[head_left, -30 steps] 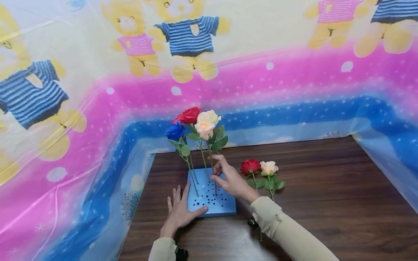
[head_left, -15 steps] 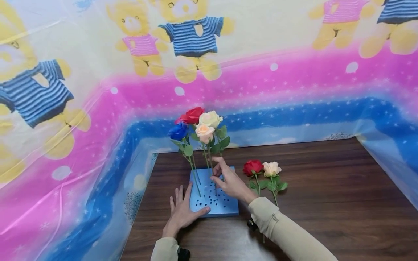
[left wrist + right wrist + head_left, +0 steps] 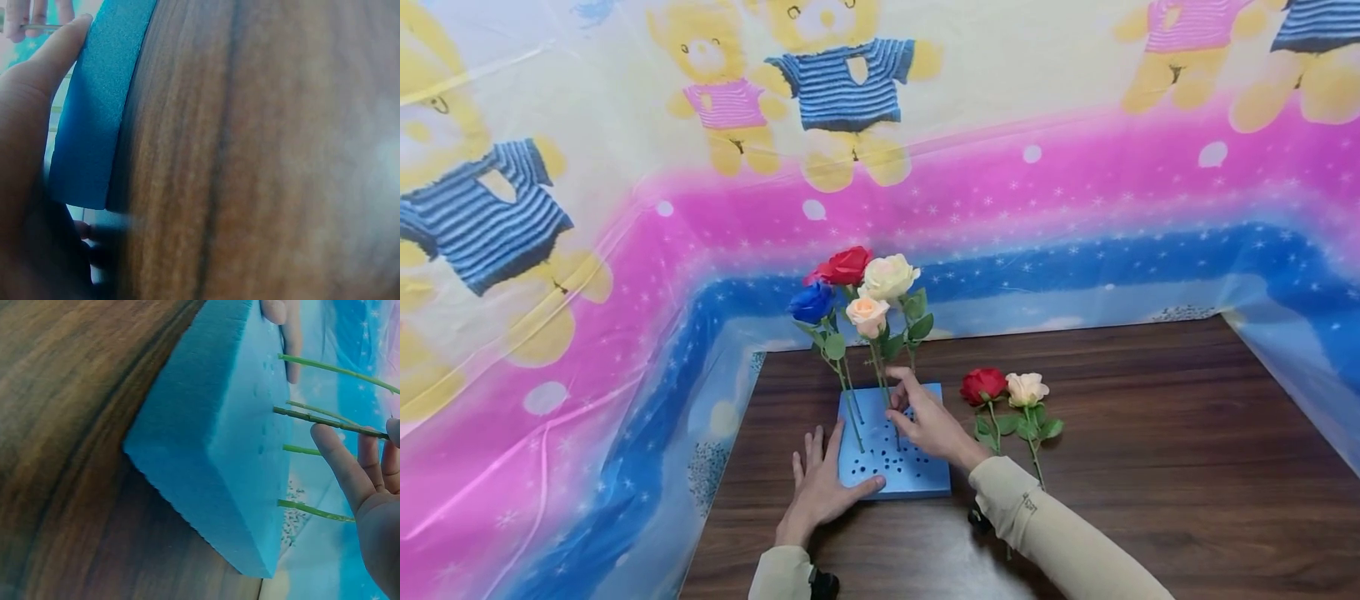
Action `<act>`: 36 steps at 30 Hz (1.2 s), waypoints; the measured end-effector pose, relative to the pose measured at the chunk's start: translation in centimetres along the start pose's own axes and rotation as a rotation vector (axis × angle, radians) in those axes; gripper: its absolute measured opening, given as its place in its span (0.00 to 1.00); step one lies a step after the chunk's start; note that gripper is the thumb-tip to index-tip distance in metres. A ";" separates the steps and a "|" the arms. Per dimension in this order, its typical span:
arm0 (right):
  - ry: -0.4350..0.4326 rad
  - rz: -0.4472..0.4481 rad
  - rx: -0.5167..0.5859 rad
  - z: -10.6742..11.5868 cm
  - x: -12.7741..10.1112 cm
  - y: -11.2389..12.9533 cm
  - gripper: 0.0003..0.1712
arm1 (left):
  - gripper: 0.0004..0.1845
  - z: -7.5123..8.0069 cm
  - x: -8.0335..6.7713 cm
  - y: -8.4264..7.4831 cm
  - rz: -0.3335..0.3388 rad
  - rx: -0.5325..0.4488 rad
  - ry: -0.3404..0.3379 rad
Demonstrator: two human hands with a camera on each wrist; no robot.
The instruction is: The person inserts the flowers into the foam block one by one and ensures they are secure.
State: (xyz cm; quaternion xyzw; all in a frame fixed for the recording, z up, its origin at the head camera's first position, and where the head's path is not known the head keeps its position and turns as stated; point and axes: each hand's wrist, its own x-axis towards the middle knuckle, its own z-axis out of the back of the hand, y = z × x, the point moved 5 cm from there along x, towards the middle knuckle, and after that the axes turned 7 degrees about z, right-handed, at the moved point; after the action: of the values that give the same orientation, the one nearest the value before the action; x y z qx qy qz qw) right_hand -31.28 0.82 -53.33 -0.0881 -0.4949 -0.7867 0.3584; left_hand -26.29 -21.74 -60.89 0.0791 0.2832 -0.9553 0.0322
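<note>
Left hand is laid flat with fingers spread on the dark wooden tabletop, its thumb pressed on the near edge of the square blue foam block dotted with holes. Right hand is seen above the block, its fingers pinching the green stem of a peach artificial rose standing in the foam among blue, red and cream roses. Right of that hand, a red rose and a peach rose lie on the tabletop.
</note>
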 end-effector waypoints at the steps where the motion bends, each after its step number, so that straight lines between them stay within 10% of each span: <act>1: 0.001 0.001 -0.006 -0.1 -0.1 0.0 0.38 | 0.71 -0.1 0.0 0.0 0.001 0.002 0.001; 36: 0.051 -0.196 0.196 0.9 -1.9 -1.2 0.46 | 0.70 -0.1 -0.1 -0.2 -0.012 0.003 -0.001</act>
State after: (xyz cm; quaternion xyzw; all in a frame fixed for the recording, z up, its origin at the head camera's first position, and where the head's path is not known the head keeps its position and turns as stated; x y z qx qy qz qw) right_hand -30.86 2.82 -54.69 0.0163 -0.5664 -0.7678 0.2992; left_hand -26.21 -21.53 -60.83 0.0768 0.2821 -0.9559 0.0264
